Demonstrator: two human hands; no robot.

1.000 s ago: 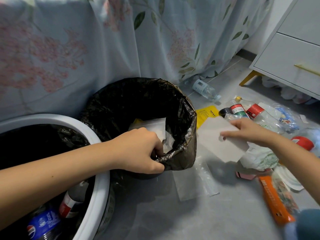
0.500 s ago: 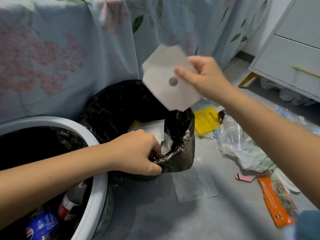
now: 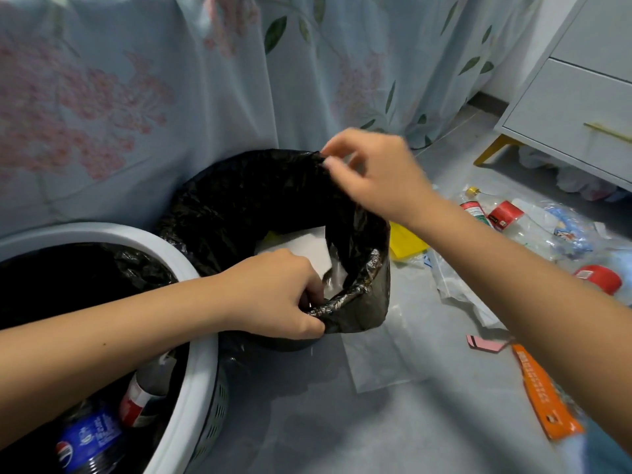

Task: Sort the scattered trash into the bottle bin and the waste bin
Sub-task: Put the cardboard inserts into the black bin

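The waste bin point(image 3: 362, 302) with its black liner stands beside the white bottle bin point(image 3: 191, 268), white paper lying inside. The left hand point(image 3: 273, 295) grips the liner's near rolled rim; the right hand point(image 3: 372, 172) pinches its far edge. Pulling both edges evenly apart should keep the mouth wide for the floor litter point(image 3: 547, 395).

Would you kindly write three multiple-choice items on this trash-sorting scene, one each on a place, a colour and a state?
1. Where does the white paper lie?
A. inside the black-lined waste bin
B. on the floor
C. in the white bin

2. What colour is the long flat wrapper on the floor at right?
A. green
B. orange
C. purple

3. What is the right hand doing?
A. holding a bottle
B. resting on the floor
C. pinching the liner's far rim

Answers: 1 A, the paper shows within the liner. 2 B, it is plainly orange. 3 C, its fingertips meet on the black rim, while the left hand grips the near rim.
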